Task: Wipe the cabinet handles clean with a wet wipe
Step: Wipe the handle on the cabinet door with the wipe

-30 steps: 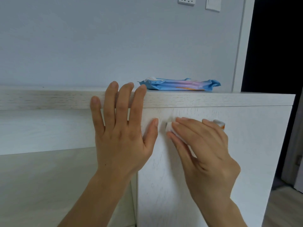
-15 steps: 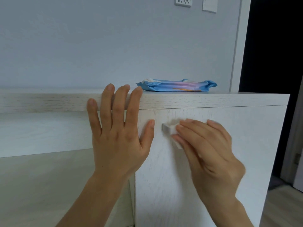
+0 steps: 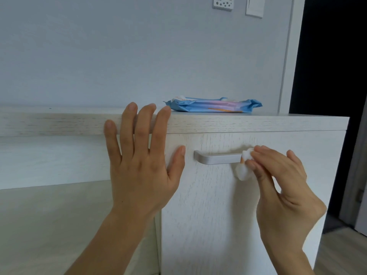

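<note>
Left hand is flat, fingers straight, bracing the cabinet. The handle is bare on its left. The right hand pinches the bunched wipe at its right end. I'd guess mid-wipe; no other handles in view.

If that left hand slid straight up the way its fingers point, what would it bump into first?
Probably nothing: the left hand lies flat over the cabinet top's front edge, with only bare wall beyond. The wipes pack sits off to its right.
</note>
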